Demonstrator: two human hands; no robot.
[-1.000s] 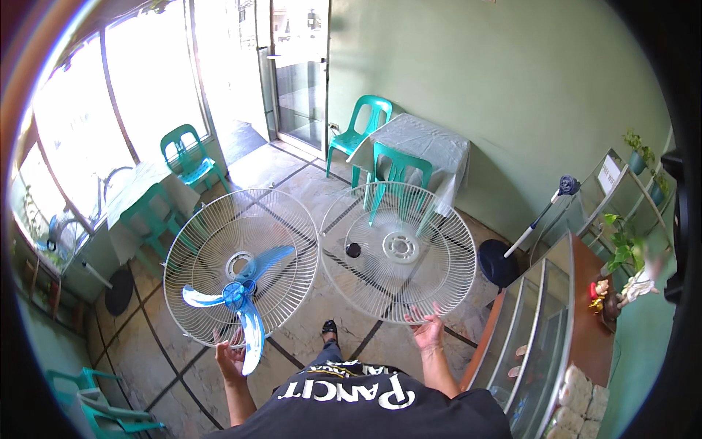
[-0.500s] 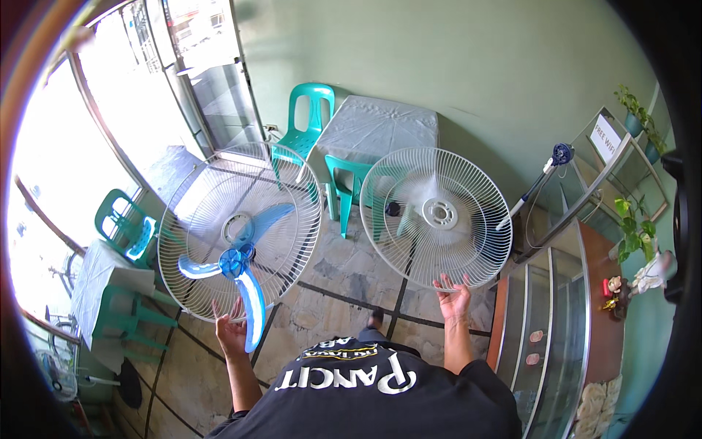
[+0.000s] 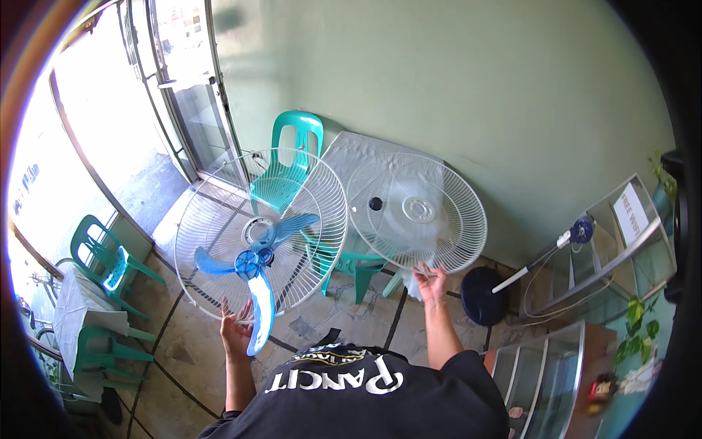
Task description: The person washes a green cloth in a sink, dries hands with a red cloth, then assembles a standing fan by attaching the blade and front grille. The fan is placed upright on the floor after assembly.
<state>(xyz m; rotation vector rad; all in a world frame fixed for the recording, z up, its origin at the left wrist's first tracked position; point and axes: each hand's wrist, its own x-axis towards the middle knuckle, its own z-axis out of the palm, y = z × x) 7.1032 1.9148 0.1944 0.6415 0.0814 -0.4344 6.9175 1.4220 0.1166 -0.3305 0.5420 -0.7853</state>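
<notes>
My left hand is closed on the near rim of a round white wire fan guard. A translucent blue fan blade with three vanes lies in this guard, one vane reaching over the rim beside my fingers. My right hand grips the near rim of a second white wire fan guard. This one is held tilted above a table with a pale grey cover. A small round black piece shows within its outline; whether it lies in the guard or beneath is unclear.
Green plastic chairs stand around the table. A fan stand with a round dark base rises at the right, by a metal-framed glass case. Another covered table and chairs are at the left, near the glass door.
I have stepped closer to the covered table, carrying both guards. The right guard is now over the tabletop, and the fan stand's base has come into view.
</notes>
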